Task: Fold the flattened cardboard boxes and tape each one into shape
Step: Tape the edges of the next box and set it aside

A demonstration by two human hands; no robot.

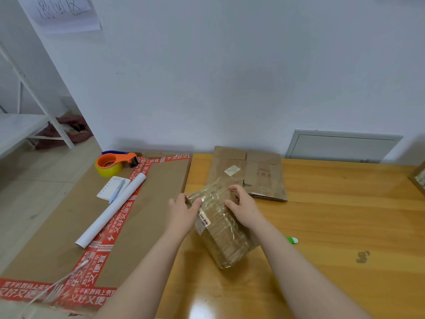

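Squarely between both hands sits the small taped box (pixel 220 231) on the tabletop (pixel 333 215), its long axis running away from the person. The left hand (pixel 184 211) and right hand (pixel 243 209) each clasp one side of its far end. Just beyond the box lie flattened boxes (pixel 248 173). The tape dispenser (pixel 115 162) sits well left of it, likelier the left hand's reach, past a paper roll (pixel 110 209).

A packing room (bare white walls (pixel 230 65)): tape dispenser (pixel 116 161), flattened cartons (pixel 250 173), metal shelving (pixel 34 125).
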